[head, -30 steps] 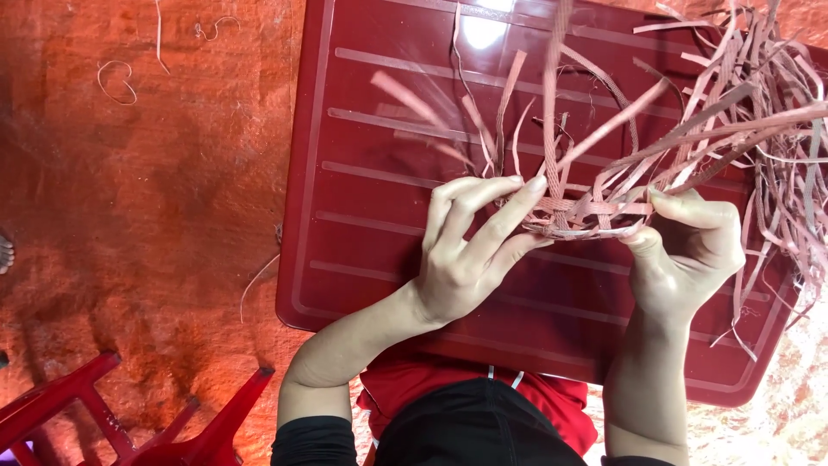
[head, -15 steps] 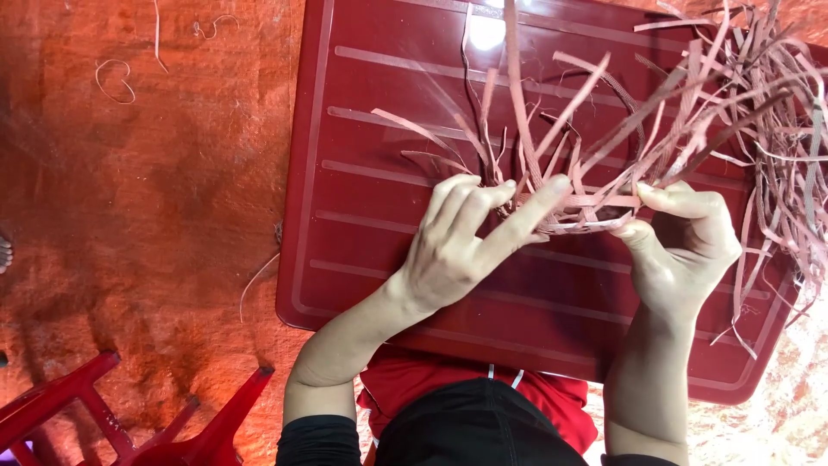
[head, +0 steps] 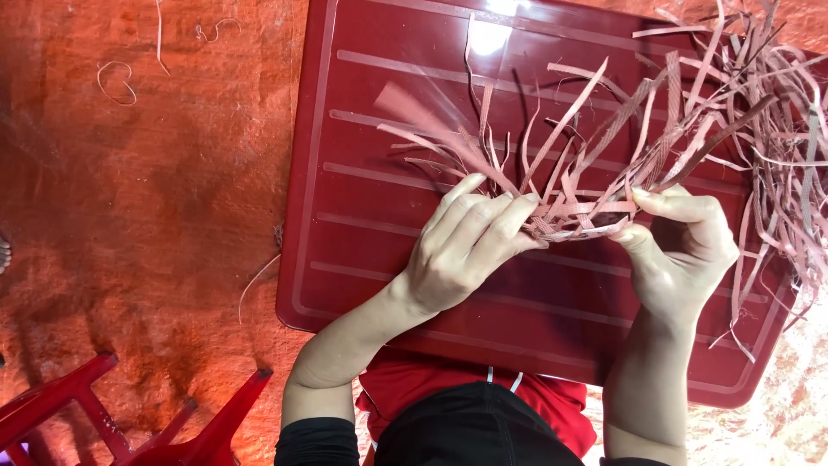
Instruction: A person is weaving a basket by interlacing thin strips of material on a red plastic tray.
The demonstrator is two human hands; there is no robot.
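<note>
An orange-red mat (head: 155, 216) covers the floor, and on it stands a dark red plastic table (head: 379, 224) with raised ribs running across its top.

Over the middle of that table a person works a small woven patch of flat pinkish strips (head: 573, 216). The patch sits directly between the two hands. The left hand (head: 461, 250) has its fingers stretched long and close together, their tips pressed on the near-left edge of the weave. The right hand (head: 686, 246) has its grip closed on the weave's right edge, thumb and forefinger pinching the strips. From the patch loose strip ends (head: 759, 129) fan out toward the table's far right corner in a tangled spray, some hanging past the table's edge.

Half a second ago the left forefinger stuck out apart from the others; now it lies in line with them. One broad strip (head: 423, 116) shows blurred up and to the left of the weave, where earlier a long one stood nearly upright.

Near the table's left edge, thin curled offcuts (head: 116, 82) lie on the mat, and red legs of a stool (head: 129, 423) poke in off its near left corner. How the strips cross under the fingers I cannot make out, and the far ends of the spray are cut off by the frame.
</note>
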